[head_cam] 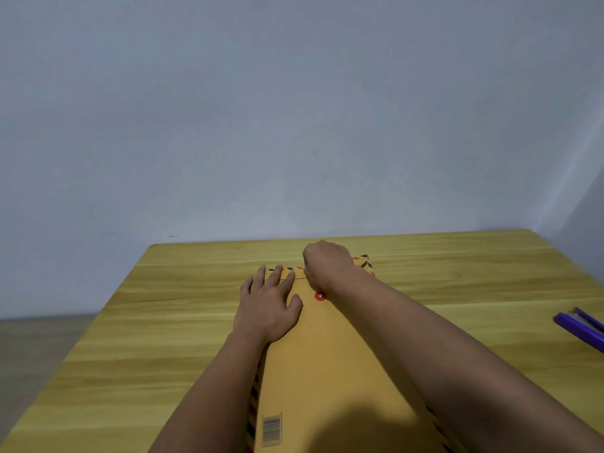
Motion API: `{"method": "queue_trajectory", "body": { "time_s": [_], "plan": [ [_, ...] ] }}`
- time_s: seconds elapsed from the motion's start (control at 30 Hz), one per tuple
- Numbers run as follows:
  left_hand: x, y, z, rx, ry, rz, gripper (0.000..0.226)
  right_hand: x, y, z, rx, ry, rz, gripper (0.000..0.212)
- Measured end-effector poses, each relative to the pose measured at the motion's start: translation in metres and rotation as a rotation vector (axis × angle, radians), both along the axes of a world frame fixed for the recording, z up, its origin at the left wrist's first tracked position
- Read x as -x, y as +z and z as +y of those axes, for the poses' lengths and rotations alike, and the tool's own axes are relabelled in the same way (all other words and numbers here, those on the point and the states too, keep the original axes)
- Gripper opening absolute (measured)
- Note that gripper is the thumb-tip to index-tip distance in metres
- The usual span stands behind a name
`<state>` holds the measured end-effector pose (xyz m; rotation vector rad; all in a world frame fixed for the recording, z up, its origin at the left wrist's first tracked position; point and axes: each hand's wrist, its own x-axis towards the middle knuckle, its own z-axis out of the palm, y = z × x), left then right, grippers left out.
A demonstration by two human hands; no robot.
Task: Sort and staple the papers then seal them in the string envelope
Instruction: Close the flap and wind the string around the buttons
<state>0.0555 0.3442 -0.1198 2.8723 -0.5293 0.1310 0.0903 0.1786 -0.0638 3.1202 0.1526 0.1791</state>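
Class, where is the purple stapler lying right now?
The purple stapler lies on the wooden table at the head view's far right edge, apart from the envelope.

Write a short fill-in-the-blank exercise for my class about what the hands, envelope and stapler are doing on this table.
1. The left hand lies ____ on the envelope.
2. The round fastener on the envelope is ____ in colour.
3. The purple stapler lies at the table's ____ edge.
4. The right hand is closed near the envelope's ____ end.

Missing words: flat; red; right; far
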Motion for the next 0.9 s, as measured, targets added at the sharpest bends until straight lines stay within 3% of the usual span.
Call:
{"method": "queue_trajectory", "body": {
  "time_s": [0.43,0.9],
  "plan": [
    [-0.001,0.002,0.000,-0.013,0.015,0.014,0.068,0.048,-0.010,-0.015,-0.075,0.020,-0.048,0.013],
    [0.001,0.004,-0.001,-0.022,0.039,0.019,0.074,0.096,-0.009,-0.042,0.105,0.255,-0.097,0.028]
  ]
}}
